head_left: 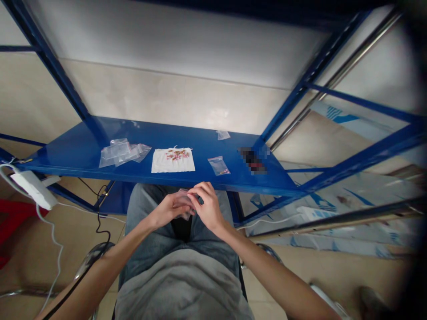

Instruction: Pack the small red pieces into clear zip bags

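Over my lap, just in front of the shelf edge, my left hand [171,209] grips a small clear zip bag [184,194]. My right hand [207,205] pinches the same bag near its top edge; its fingers hide part of it. What the bag holds, I cannot make out. Beyond my hands a white cloth pouch [163,163] lies flat, with several small pink and gold pieces [178,154] spread on it. To its right lies another zip bag [218,166] with a few small pieces at its lower corner.
On the blue metal shelf [143,129], a pile of clear zip bags [122,152] lies at the left. A small clear bag [223,134] is near the back, and a blurred-out dark object [252,161] lies at the right. A white power strip [34,190] hangs at the left with cables.
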A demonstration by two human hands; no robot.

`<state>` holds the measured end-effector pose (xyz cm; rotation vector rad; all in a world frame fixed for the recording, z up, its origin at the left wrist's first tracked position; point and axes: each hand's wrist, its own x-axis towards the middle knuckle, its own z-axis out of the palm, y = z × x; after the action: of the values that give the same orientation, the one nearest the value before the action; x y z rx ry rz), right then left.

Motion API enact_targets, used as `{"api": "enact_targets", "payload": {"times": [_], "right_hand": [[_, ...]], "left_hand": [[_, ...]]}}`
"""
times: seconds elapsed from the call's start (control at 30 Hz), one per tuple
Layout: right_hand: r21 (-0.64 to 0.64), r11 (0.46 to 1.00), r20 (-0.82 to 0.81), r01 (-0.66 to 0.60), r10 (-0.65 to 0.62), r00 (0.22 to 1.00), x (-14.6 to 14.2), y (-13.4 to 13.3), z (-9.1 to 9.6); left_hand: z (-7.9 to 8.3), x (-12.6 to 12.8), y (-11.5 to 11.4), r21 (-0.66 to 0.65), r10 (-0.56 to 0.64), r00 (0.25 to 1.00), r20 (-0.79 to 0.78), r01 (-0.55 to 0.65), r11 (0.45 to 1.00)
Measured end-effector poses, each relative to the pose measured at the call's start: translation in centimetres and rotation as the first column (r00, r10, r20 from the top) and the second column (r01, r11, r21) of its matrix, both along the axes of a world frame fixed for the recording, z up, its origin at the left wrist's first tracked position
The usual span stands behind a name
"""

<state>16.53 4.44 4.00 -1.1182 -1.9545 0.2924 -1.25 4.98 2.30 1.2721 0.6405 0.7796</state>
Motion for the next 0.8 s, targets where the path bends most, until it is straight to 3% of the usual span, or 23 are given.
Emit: {"api": "enact_targets", "payload": {"times": [0.37,0.53,0.8], "right_hand": [[-0.020,0.998,-0.061,0.067,-0.069,0.996,1.2,0.9,0.8],[-0.039,0.997,-0.112,0.068,-0.072,0.991,1.8,1.5,1.0],[-0.059,0.997,-0.167,0.048,-0.057,0.984,1.9,1.2,1.2]], "left_hand": [[-0.4,-0.1,-0.2,-0.092,0.010,0.988,-0.151,-0.024,0.995],[-0.7,-0.2,0.1,-0.027,0.010,0.975,-0.223,-0.017,0.999],[-0.6,-0.7,0.5,-0.015,0.025,0.992,-0.127,-0.027,1.000]]}}
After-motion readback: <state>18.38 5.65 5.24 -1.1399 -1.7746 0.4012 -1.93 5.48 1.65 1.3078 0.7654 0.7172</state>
